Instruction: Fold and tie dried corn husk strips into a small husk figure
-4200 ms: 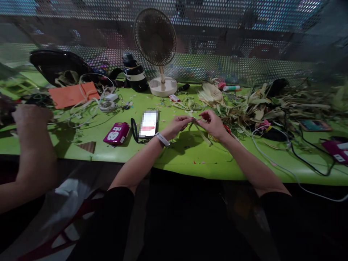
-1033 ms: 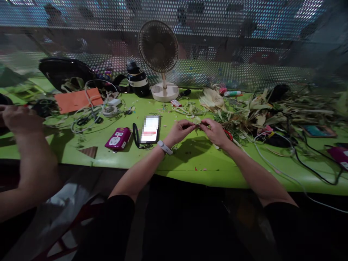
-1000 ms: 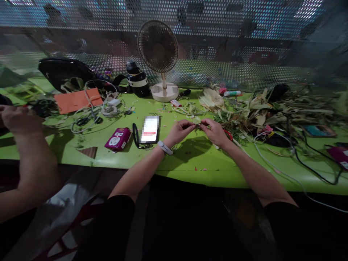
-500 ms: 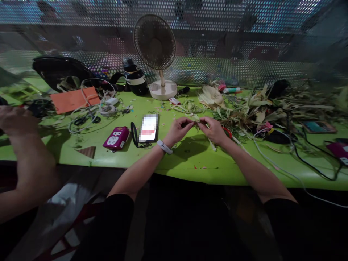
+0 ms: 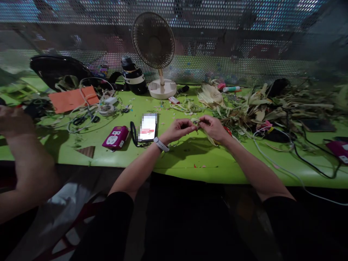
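Over the green tabletop (image 5: 176, 159), my left hand (image 5: 178, 130) and my right hand (image 5: 213, 128) meet at the fingertips. Between them is a small pale yellow-green piece of corn husk (image 5: 195, 120). My right hand pinches it, and a strip of husk (image 5: 211, 140) hangs below that palm. Thumb and forefinger of my left hand are pressed together at the piece's left side. The fingertips hide part of it. Just beyond my right hand lies a heap of dried husks (image 5: 261, 108), with a red-handled tool (image 5: 227, 131) partly hidden near my wrist.
A phone (image 5: 148, 127) and a purple power socket (image 5: 116, 137) lie left of my hands. Behind stand a fan (image 5: 162, 88) and a black bottle (image 5: 134, 81). A white cable (image 5: 272, 163) crosses the right side. Another person's arm (image 5: 27, 145) rests at far left.
My left hand has shifted slightly left and down, its fingertips tilting lower. The husk piece has turned a little in the fingers. The phone at far right has gone dark.
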Demonstrator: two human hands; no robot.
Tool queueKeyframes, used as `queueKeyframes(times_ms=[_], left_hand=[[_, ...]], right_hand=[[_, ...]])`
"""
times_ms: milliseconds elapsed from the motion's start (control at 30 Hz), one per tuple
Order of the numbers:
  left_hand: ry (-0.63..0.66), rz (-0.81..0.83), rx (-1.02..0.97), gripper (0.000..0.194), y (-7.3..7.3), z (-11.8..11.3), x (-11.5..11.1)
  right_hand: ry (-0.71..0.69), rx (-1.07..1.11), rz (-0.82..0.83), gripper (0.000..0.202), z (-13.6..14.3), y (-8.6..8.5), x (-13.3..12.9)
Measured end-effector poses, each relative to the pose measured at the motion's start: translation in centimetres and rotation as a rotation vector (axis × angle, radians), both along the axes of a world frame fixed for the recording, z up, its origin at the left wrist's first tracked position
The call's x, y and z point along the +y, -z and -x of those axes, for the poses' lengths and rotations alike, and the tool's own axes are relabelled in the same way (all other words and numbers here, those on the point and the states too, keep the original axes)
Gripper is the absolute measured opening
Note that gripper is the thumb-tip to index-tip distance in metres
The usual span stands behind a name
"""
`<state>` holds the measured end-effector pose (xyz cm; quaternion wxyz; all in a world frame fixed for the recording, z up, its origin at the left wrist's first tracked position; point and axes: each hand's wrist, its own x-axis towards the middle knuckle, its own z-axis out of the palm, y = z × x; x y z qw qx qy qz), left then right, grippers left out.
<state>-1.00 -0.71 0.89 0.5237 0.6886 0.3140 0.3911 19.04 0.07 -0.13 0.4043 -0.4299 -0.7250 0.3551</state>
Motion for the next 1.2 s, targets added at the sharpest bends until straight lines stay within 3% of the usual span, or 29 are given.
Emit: queueKeyframes(times_ms=[100,300,433,667,900,1200], left_hand=[[0.0,0.12,-0.036,0.041,0.3,0.0,0.3],[-0.173,0.339,-0.048,0.043,0.6,-0.5,0.7],[-0.148,0.383,-0.049,0.045,0.5,-0.7,0.5],[-0.084,0.214,-0.082,0.043,0.5,-1.0,0.0],[-0.117,0.271,-0.164,0.037,0.2,-0.7,0.3],[-0.089,0.227,-0.029,0.041,0.2,-0.5,0.5]], right_hand=[[-0.057,0.011,-0.004,0.019,-0.1,-0.3,-0.2],[-0.059,0.026,-0.016,0.026,0.1,-0.3,-0.4],[-0.116,0.056,0.025,0.024,0.1,-0.1,-0.3],[-0.091,-0.068,-0.098,0.023,0.2,-0.5,-0.9],[-0.08,-0.013,-0.011,0.026,-0.8,-1.0,-0.3],[-0.028,-0.079,-0.161,0.021,-0.6,-1.2,-0.5]])
